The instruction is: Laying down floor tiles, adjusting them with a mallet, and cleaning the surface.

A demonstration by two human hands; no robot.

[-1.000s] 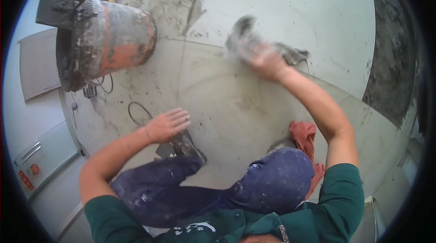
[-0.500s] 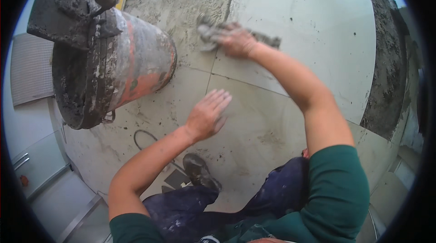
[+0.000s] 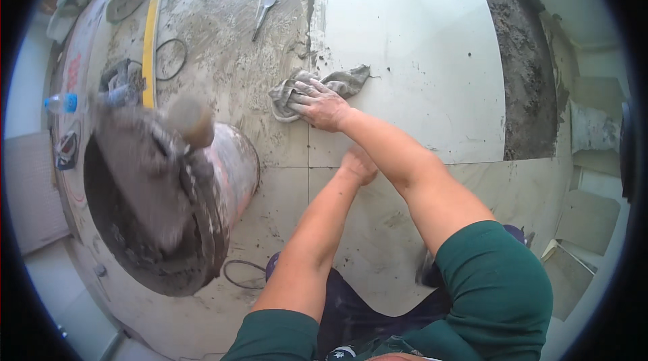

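My right hand (image 3: 322,106) presses down on a crumpled grey rag (image 3: 285,98), fingers laid over it. The rag lies across the seam where a large pale floor tile (image 3: 418,44) meets the mortar-smeared floor. One end of the cloth trails to the right over the tile. My left hand (image 3: 359,164) is low by the joint below, partly behind my right forearm; its fingers are mostly hidden. To the left stands a mortar-caked bucket (image 3: 236,172), with a trowel (image 3: 145,172) across its mouth, its handle blurred.
A yellow level (image 3: 150,50) lies at the far left, beside a black cable loop (image 3: 171,59). A narrow scraper-like tool (image 3: 264,13) rests on the rough floor. Dark wet mortar (image 3: 530,98) borders the tile's right side. A water bottle (image 3: 61,103) is at the left.
My right hand and the rag have shifted left and nearer in the view. My left hand, open before, has moved right, under my right forearm. The whole view has shifted.
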